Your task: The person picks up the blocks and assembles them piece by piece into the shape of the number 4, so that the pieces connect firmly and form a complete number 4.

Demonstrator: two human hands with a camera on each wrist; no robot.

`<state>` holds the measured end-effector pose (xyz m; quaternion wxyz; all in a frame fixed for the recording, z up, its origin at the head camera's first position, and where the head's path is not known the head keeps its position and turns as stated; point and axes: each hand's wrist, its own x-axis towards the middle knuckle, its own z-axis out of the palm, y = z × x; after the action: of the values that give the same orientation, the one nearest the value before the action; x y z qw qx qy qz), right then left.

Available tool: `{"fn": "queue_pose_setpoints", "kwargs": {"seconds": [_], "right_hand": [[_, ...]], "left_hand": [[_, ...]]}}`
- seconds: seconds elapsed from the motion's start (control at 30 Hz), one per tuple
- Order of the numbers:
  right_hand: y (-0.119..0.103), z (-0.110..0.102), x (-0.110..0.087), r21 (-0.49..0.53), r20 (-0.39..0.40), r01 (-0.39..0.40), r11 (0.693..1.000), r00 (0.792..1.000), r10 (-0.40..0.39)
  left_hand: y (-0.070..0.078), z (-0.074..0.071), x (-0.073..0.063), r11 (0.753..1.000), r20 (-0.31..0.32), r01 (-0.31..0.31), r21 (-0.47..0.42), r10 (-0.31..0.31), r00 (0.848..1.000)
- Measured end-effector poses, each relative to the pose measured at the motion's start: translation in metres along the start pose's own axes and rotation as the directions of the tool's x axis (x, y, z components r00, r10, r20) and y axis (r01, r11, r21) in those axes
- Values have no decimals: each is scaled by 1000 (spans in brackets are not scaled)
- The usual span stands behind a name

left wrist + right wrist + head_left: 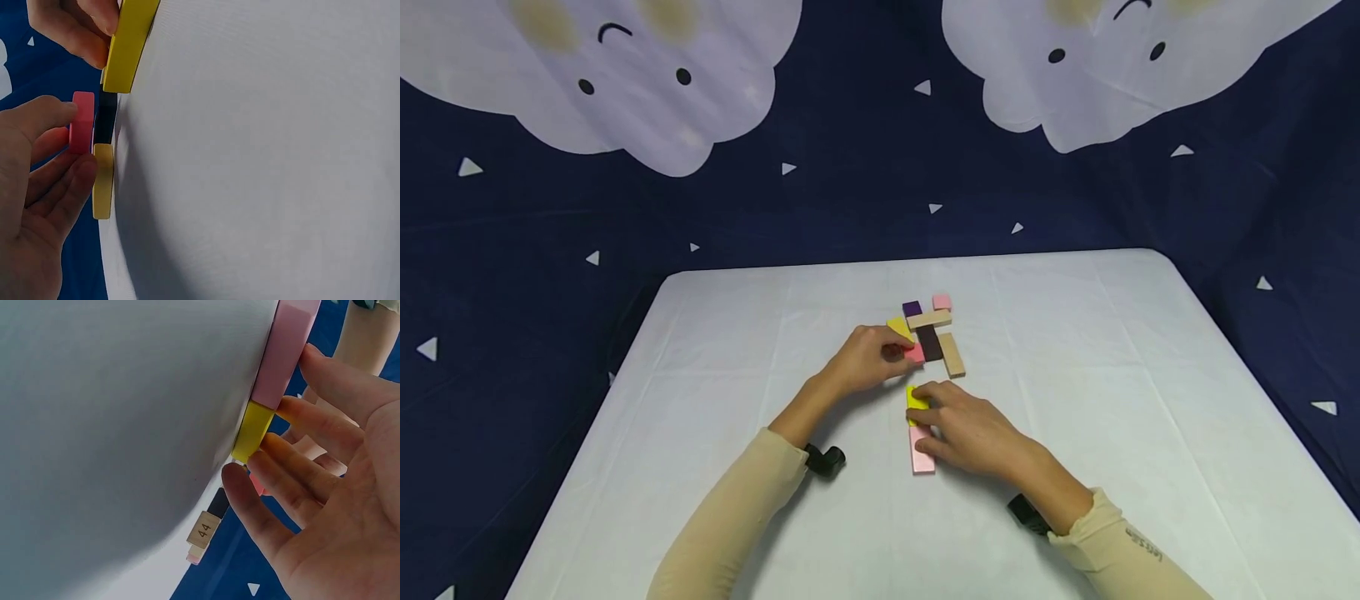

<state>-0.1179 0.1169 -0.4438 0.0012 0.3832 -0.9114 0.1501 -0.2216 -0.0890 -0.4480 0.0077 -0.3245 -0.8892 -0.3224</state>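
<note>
My left hand (871,360) pinches a coral-pink block (82,122) between thumb and fingers, close to a yellow block (898,327) and a dark block (929,342). Nearer to me, a bright yellow block (917,399) and a light pink block (922,457) lie end to end in a line on the white table. Against their side my right hand (972,427) rests its loosely spread fingers (315,422); they touch the blocks without wrapping round them. The coral-pink block's far end is partly covered by the left fingers in the head view.
A wooden block (952,356) lies right of the dark one, another wooden block (929,318) behind it. Further back are a purple block (912,308) and a small pink block (942,302). The white table (1075,350) ends at a dark blue cloth (865,208) with clouds.
</note>
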Motion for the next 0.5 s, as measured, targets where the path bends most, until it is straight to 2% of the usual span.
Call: {"fn": "queue_pose_setpoints", "kwargs": {"seconds": [0.23, 0.5], "right_hand": [[-2, 0, 2, -2, 2, -2, 1000, 1000, 2], [-3, 1, 3, -11, 11, -19, 1000, 1000, 19]], "left_hand": [[-2, 0, -7, 1000, 30, 6, -7, -6, 1000], [-4, 5, -11, 999, 91, 15, 44, -19, 996]]}}
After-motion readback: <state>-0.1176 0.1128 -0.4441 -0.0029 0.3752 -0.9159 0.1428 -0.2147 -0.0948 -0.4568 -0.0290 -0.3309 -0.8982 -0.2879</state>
